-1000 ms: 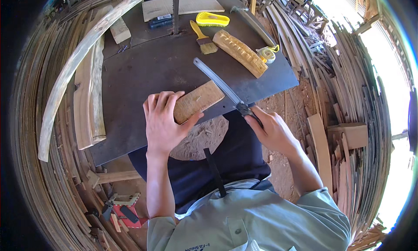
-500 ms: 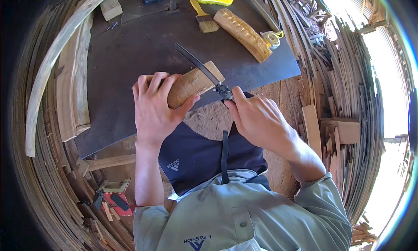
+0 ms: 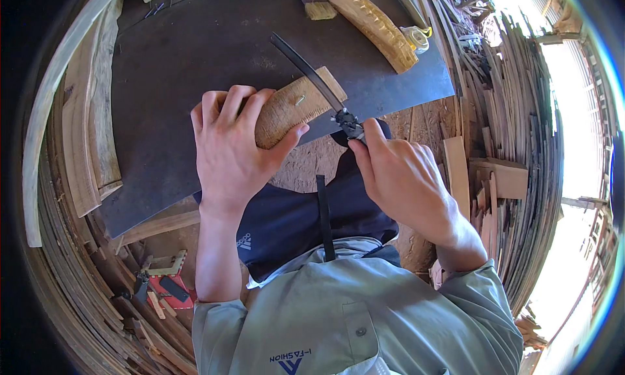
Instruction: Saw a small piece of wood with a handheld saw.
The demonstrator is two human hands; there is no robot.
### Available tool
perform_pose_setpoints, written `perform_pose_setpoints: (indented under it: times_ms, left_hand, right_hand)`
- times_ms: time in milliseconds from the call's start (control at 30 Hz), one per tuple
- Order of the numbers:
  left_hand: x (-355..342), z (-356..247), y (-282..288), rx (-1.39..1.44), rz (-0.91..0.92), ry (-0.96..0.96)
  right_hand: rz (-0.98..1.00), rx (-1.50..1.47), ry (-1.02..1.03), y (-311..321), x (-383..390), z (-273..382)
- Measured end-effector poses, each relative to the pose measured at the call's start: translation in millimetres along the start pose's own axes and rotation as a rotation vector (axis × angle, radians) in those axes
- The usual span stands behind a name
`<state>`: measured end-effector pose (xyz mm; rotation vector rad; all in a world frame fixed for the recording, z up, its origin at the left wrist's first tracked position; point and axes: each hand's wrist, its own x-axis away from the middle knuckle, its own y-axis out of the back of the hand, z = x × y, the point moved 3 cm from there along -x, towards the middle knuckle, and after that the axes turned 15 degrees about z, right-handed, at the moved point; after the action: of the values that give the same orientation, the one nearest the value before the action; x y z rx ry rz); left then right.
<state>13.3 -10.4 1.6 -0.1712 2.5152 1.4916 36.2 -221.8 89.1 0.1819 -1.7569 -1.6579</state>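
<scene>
Currently, a wooden block (image 3: 298, 108) is lying by the near edge of a dark tabletop (image 3: 182, 69), which is stretching beyond and left of it, with a carved wooden piece (image 3: 374, 27) resting past its right end. On its left, the left hand (image 3: 228, 144) is clasping the block between half-spread fingers and thumb; on its right, the right hand (image 3: 403, 176) is gripping a narrow-bladed tool (image 3: 312, 77), its blade slanting across the block's right end.

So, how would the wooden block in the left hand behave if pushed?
The wooden block looks solid, so probably stiff. Its broad, flat top suggests it will hardly roll. The surface seems rough and unpolished, so likely not slippery.
</scene>
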Motion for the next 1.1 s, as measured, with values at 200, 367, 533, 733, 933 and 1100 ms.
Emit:
perform_pose_setpoints:
  times_ms: [200,367,533,733,933,1100]
  left_hand:
    - [1,2,-2,0.002,0.007,-0.002]
    - [0,4,-2,0.006,0.009,-0.016]
    - [0,3,-3,-0.022,-0.013,0.01]
    - [2,6,-3,0.004,-0.023,0.051]
    - [1,4,-1,-0.022,-0.079,0.016]
    - [2,5,-4,-0.01,-0.007,0.069]
  right_hand:
    - [0.047,0.041,-0.029,5,1,4]
    - [0.122,0.051,-0.063,6,-13,3]
    - [0.022,0.047,0.004,6,-14,6]
    - [-0.006,-0.088,-0.056,12,17,-6]
    - [0.041,-0.045,-0.001,-2,17,-11]
    - [0.001,-0.05,-0.033,-8,16,-9]
